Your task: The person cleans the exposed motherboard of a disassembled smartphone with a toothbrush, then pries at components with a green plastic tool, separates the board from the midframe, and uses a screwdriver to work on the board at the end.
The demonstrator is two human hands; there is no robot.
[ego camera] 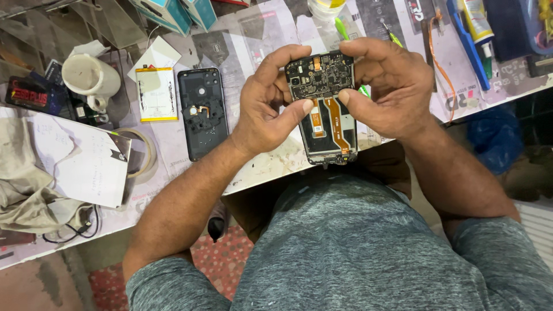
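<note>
An opened phone, its back cover off so the dark circuit board and orange flex cables show, is held up above the near edge of the workbench, between both hands. The left hand closes around its left side, forefinger curled over the top corner and thumb pressed onto the board's lower edge; the right hand grips the right side the same way, forefinger across the top and thumb tip on the board just beside the left thumb (the two thumbs nearly meet). Just left of the left hand, a black phone back cover lies flat on the bench, inner face up. Beside that lies a flat white battery with a yellow edge, and farther left a white cup on its side. A roll of tape sits partly under a sheet of white paper, next to a crumpled cloth.
</note>
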